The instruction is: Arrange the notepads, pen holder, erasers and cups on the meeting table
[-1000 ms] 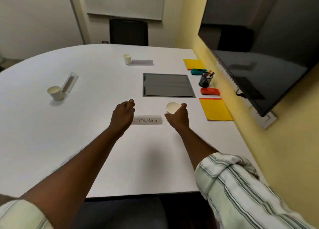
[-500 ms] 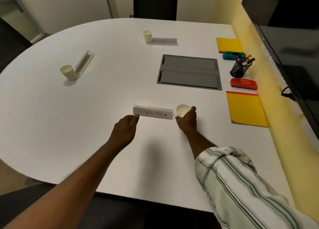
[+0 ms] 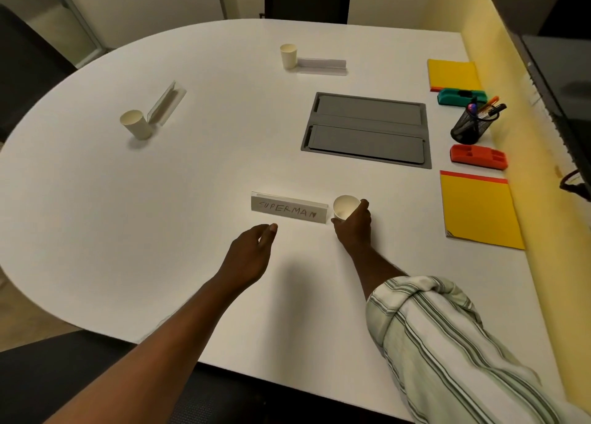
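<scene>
Change since half a second back: the left hand (image 3: pixel 252 251) has come off the name card (image 3: pixel 289 211) and now sits just short of its near edge, fingers loosely curled, holding nothing. The right hand (image 3: pixel 353 223) keeps its fingers wrapped round the paper cup (image 3: pixel 344 206), now at the card's right end. Cannot tell whether the cup stands fully on the table (image 3: pixel 160 199).

Judgement: this place setting is nearly done, and only the release is pending.

Contents:
- Held cup: empty, white inside.
- Left cup (image 3: pixel 136 124), far left of the card: nothing visible in it.
- Pen holder (image 3: pixel 470 127), far right beyond the card: several pens.
- Red eraser (image 3: pixel 478 157) and yellow notepad (image 3: pixel 479 212): between pen holder and card's right.
</scene>
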Demonstrator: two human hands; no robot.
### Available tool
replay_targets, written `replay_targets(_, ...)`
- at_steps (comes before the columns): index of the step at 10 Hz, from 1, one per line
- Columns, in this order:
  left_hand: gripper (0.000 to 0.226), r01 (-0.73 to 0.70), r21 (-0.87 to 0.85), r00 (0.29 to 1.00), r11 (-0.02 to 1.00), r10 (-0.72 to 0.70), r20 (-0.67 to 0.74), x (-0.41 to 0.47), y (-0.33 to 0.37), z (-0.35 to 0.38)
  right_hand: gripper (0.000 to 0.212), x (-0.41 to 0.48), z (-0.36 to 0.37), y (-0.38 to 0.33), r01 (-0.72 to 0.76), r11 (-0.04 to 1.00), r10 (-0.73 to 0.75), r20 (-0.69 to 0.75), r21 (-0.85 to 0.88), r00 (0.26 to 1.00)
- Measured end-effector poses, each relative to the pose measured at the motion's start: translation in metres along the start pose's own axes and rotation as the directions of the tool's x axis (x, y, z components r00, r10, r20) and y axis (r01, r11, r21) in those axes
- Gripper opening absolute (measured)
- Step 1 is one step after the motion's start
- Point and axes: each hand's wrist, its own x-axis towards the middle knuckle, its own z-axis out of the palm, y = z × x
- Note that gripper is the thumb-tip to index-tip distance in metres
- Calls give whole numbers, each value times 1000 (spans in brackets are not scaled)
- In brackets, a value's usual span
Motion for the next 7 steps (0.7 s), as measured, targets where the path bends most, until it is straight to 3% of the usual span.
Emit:
replay_targets(1,50,-5,-14,1000,1000,5,-1,0,4,1,86,2,-1,1,13,1000,-13,26,0,1000)
replay_targets(2,50,16,0,1000,1000,-16,23,-3,8,-1,114,0,-3,3,-5,998,7,51,-56,999)
replay_targets(3,44,38,22,999,999,-39,18,-5,10,-4,122,-5,-7,3,-15,995,18,31,-100,999)
replay_targets(5,47,0,70,1000,998,-1,18,-18,16,-18,114,-32,-24,5,83,959,-108,-76,-272,991)
replay_targets(7,47,-81,104,997,991,80,16,-40,28,-45,75,-82,-40,-7,316,912,-388,-296,-262,873)
